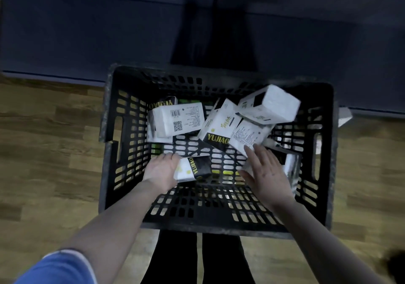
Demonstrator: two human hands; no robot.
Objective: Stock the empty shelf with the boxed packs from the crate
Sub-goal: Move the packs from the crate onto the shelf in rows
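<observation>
Reaching into the black crate (219, 224) for boxed packs.

Left hand (161, 170) curled round one pack (192, 168); right hand (266, 174) flat, fingers straight, touching a pack (245, 135) in the tilted heap just beyond. Could topple that loose heap if nudged, or drop the one-handed pack. Another pack (175, 119) beyond the left hand; shelf (87, 31) further ahead.

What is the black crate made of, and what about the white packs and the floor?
The crate looks like hard, matte black plastic: its walls and bottom are a moulded grid of slots. The packs, like the one the left hand holds, seem wrapped in thin glossy film with printed labels, though it could be coated paper. The floor looks like wood or wood-look laminate, from its plank grain.
</observation>
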